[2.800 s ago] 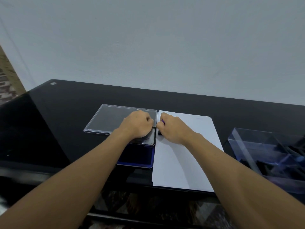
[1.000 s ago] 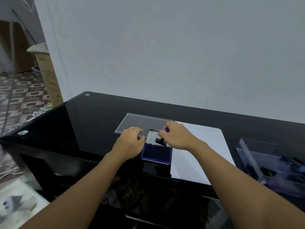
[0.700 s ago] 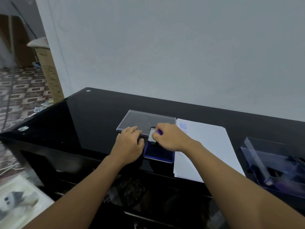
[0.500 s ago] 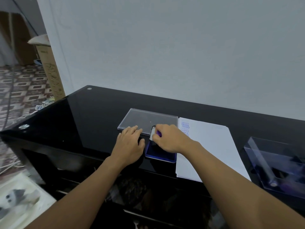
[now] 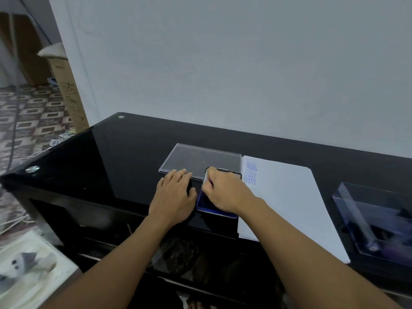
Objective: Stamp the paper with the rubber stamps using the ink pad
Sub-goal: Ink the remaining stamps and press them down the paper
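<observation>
1. Flat on the black table [image 5: 111,163], the left hand [image 5: 174,197] has straight fingers, tips at the edge of the clear lid [image 5: 200,158].
2. Just beside it, the right hand [image 5: 225,192] is curled over the open blue ink pad [image 5: 205,205], pinching a stamp [image 5: 210,181]; only a purple sliver shows.
3. White paper [image 5: 289,201] lies against the pad's right side, with blue AMENDED and SAMPLE prints [image 5: 250,172] at its top-left corner.
4. Far right is a clear box [image 5: 374,210], contents blurred.
</observation>
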`<state>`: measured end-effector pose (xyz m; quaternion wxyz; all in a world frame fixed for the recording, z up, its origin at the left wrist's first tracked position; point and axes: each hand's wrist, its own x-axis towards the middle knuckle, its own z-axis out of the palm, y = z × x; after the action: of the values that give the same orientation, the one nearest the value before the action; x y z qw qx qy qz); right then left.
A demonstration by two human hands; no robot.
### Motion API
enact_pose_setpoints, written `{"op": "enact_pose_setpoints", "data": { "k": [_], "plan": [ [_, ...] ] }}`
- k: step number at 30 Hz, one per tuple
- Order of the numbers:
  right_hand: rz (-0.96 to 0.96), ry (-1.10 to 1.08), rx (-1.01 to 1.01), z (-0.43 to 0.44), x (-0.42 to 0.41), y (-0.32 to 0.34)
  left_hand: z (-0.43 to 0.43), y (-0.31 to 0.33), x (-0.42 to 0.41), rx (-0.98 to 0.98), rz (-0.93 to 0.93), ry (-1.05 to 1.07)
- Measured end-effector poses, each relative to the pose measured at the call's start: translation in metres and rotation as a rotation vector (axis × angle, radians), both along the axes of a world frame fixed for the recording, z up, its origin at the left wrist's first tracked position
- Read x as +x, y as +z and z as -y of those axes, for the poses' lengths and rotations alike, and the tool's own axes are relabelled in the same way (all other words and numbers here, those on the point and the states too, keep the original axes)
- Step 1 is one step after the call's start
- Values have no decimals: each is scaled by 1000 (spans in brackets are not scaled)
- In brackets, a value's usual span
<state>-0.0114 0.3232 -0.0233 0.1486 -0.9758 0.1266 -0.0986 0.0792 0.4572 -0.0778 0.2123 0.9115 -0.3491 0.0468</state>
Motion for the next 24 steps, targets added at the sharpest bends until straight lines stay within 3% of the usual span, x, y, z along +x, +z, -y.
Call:
{"op": "enact_pose_setpoints", "data": {
  "k": [24],
  "plan": [
    [31, -17, 12, 0, -1, -6, -1, 1, -4, 4, 17, 14]
  ]
}}
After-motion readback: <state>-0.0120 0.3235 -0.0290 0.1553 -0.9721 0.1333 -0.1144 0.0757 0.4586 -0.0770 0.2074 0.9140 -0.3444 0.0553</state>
